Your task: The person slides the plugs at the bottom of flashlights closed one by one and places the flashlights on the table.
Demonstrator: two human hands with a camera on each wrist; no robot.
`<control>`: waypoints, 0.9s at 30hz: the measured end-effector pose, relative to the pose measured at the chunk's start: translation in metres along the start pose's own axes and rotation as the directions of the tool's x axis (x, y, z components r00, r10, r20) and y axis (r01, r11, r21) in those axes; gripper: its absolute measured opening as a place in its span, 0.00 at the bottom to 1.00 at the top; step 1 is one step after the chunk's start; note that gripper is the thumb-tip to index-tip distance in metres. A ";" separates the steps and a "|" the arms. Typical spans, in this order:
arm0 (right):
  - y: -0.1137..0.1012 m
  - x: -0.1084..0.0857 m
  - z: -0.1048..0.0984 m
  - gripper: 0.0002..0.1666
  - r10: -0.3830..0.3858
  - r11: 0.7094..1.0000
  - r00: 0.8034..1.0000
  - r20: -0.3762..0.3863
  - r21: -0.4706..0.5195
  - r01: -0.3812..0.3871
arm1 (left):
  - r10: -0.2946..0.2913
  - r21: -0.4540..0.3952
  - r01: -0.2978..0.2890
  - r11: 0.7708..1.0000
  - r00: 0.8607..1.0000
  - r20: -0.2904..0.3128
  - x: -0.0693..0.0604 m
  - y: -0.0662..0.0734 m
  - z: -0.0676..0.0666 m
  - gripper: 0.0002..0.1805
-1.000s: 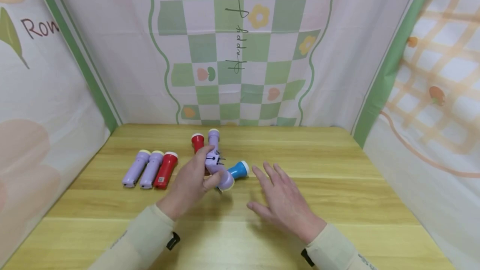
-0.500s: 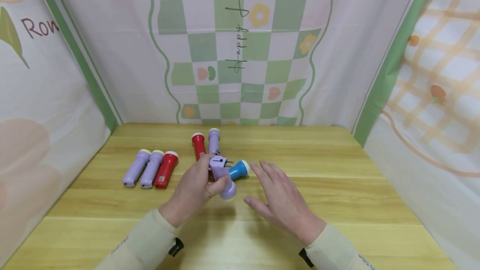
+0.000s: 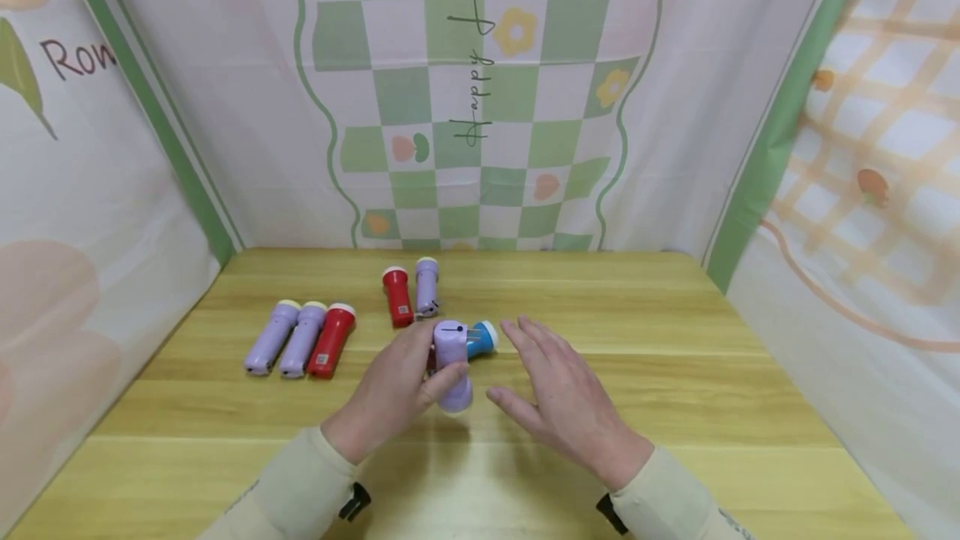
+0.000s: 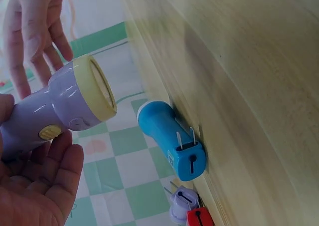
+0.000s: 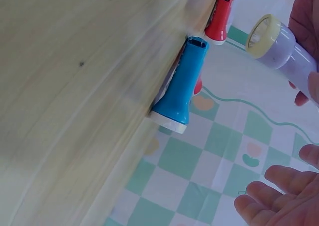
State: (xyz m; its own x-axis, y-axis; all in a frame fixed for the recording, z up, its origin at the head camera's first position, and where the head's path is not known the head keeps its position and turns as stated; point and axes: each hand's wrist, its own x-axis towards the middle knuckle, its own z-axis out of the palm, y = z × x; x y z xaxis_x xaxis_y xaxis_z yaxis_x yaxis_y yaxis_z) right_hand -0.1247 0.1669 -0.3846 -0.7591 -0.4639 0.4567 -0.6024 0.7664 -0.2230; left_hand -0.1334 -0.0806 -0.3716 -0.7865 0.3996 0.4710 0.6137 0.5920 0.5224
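Observation:
My left hand [image 3: 390, 390] holds a lavender flashlight [image 3: 452, 357] above the table, its plug prongs sticking out to the right and its lens end toward me. In the left wrist view the flashlight [image 4: 60, 104] shows a cream lens rim and a yellow button, with thumb and fingers around its body. A blue flashlight [image 3: 482, 340] with a white rim lies on the table just behind, partly hidden by the held one; its two prongs [image 4: 185, 138] stand out. To the right, my right hand [image 3: 570, 402] hovers with extended fingers, touching nothing.
At the left, two lavender flashlights [image 3: 272, 338] and a red flashlight [image 3: 333, 342] lie side by side. Farther back lie another red flashlight [image 3: 397, 297] and a lavender flashlight [image 3: 427, 286]. Printed cloth [image 3: 480, 107] hangs behind the wooden table [image 3: 637, 315].
The left hand has moved slightly right and toward me with the lavender flashlight, turning it more upright in the head view. The right hand has barely shifted.

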 end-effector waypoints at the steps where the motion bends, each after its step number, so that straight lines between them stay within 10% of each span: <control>1: 0.000 0.000 0.000 0.50 -0.001 1.000 1.000 -0.003 0.006 0.001 | 0.011 0.003 -0.011 1.000 1.000 -0.001 0.000 0.000 0.000 0.28; 18: -0.001 -0.001 -0.003 0.44 -0.099 0.994 0.987 -0.127 0.023 0.103 | -0.028 -0.110 0.041 0.993 0.994 0.110 -0.003 0.004 0.003 0.23; 27: -0.001 0.002 -0.001 0.36 -0.218 0.974 0.943 -0.252 0.012 0.228 | -0.008 -0.209 0.043 0.977 0.986 0.166 -0.003 0.004 0.008 0.23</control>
State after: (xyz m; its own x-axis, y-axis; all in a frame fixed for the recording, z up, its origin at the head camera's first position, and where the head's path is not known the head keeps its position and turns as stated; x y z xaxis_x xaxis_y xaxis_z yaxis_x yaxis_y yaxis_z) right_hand -0.1254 0.1660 -0.3827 -0.5224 -0.4920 0.6965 -0.7626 0.6350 -0.1234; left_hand -0.1294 -0.0738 -0.3762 -0.7920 0.5055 0.3424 0.5804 0.4493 0.6791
